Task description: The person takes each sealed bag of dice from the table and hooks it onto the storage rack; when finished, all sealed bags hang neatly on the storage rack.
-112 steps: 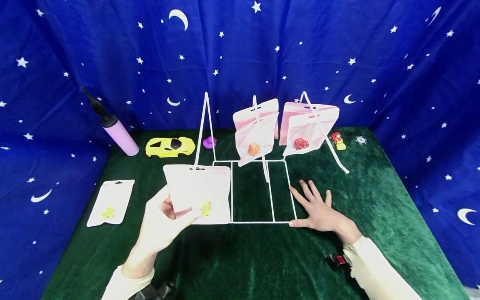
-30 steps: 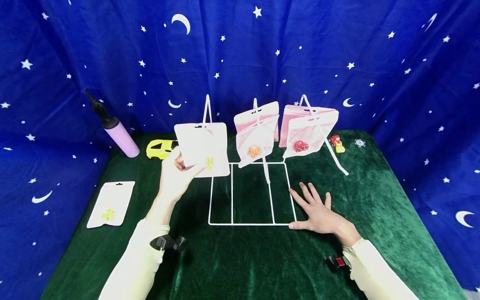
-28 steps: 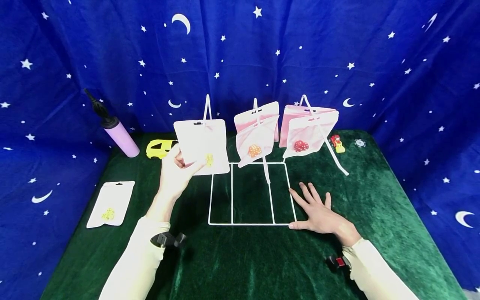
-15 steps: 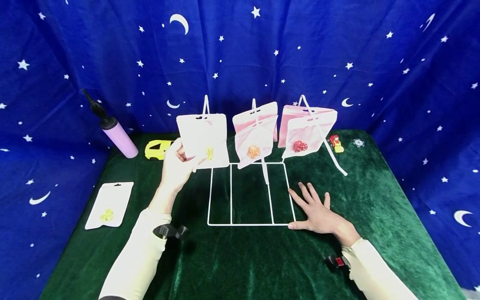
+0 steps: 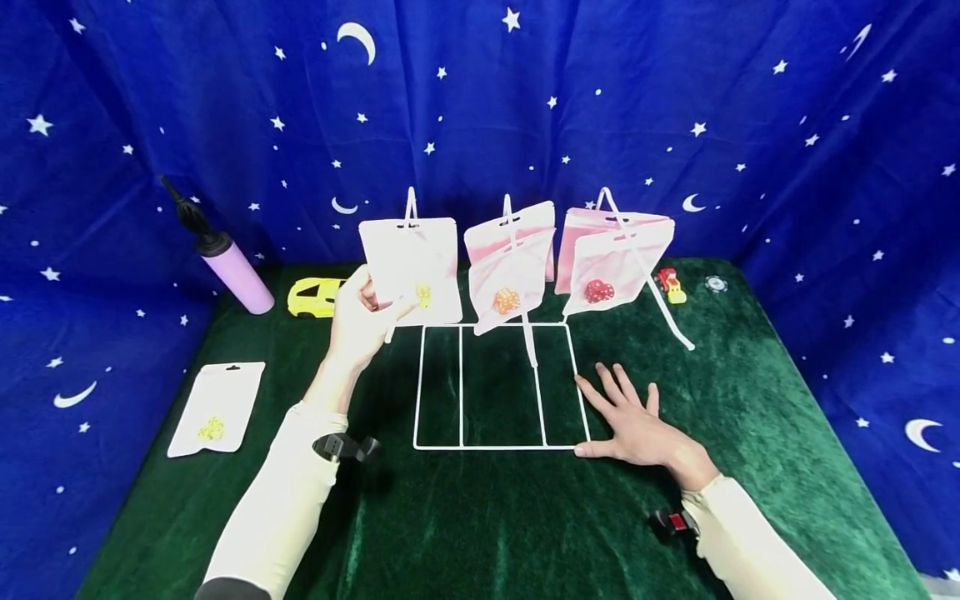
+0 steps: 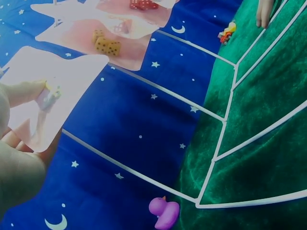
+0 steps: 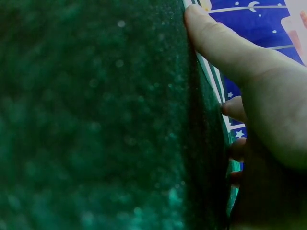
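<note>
My left hand (image 5: 356, 325) pinches a pale pink zip bag (image 5: 401, 262) with yellow dice in it, thumb in front and fingers behind. The bag hangs upright at the left arm of a white wire rack (image 5: 461, 383); that arm meets its hang hole, and the arm's tip shows below the bag. In the left wrist view the same bag (image 6: 72, 88) is overexposed. My right hand (image 5: 637, 429) lies spread at the rack base's right edge, thumb on the front corner. Pink bags with orange dice (image 5: 517, 275) and red dice (image 5: 618, 267) hang on the other arms.
Another bag with yellow dice (image 5: 217, 408) lies flat at the left. Along the back are a purple hand pump (image 5: 240, 275), a yellow toy car (image 5: 313, 298), a small red-yellow toy (image 5: 671, 286) and a chip (image 5: 717, 284). A purple duck (image 6: 165, 213) shows in the left wrist view.
My left hand has carried the bag backward and up along the rack's left arm, from its front tip to near the top. The right hand has stayed on the rack base.
</note>
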The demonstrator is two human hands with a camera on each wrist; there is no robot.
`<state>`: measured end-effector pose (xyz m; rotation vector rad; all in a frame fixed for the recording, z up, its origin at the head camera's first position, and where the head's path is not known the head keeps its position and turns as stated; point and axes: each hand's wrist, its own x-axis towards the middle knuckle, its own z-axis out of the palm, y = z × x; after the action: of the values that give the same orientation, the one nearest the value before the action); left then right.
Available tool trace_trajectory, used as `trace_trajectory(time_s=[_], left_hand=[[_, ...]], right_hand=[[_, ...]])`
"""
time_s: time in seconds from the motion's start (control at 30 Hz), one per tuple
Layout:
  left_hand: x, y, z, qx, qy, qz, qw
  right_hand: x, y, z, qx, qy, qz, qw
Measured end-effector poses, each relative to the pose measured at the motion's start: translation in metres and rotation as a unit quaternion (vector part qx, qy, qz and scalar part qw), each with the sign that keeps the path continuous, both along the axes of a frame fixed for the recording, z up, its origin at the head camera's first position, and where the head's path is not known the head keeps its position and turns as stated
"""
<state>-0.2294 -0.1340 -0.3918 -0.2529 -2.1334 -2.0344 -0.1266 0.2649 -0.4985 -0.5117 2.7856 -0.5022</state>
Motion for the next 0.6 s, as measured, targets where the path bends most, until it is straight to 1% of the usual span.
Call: trace_trajectory(time_s=[0.17, 0.3, 0.43, 0.53, 0.6], left_hand=[[-0.005, -0.001, -0.001, 0.002, 0.000, 0.003, 1.0000], [-0.006, -0.001, -0.002, 0.009, -0.010, 0.001, 0.9999], [-0.005, -0.005, -0.005, -0.021, -0.022, -0.002, 0.9995], [-0.004, -0.011, -0.010, -0.041, -0.032, -0.017, 0.9985], [-0.004, -0.016, -0.015, -0.042, -0.040, -0.028, 0.9979]], right_hand=[[-0.002, -0.001, 0.000, 0.001, -0.005, 0.000, 1.000], [-0.002, -0.001, 0.001, 0.001, -0.006, 0.000, 1.000], [-0.002, -0.001, 0.002, 0.002, -0.005, -0.001, 1.000], [-0.001, -0.001, 0.002, 0.001, -0.001, 0.001, 1.000], [0.000, -0.001, 0.002, -0.003, 0.002, 0.001, 1.000]])
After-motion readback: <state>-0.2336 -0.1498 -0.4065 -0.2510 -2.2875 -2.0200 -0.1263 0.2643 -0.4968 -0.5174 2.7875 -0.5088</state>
